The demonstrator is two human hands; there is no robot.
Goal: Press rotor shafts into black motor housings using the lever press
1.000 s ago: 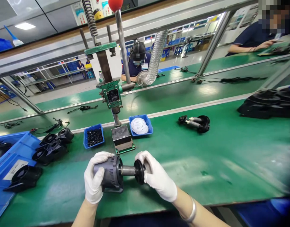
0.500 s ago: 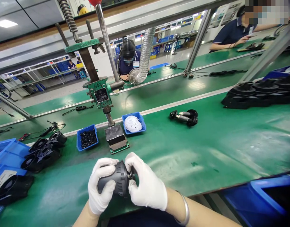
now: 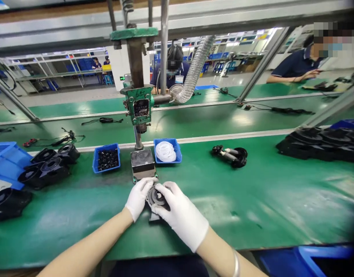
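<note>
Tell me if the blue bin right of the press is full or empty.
Partly full: the blue bin holds a heap of white rings.

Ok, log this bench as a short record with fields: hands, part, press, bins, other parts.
left hand: gloved, fingers wrapped round the left side of the motor part
right hand: gloved, gripping the motor part from the right
motor part: dark, round, on the belt, just in front of the press base
press: green hand press, ram raised above its block
bins: left bin with black pieces; right bin with white rings
other parts: shaft assembly lying right; black housings at left
</note>
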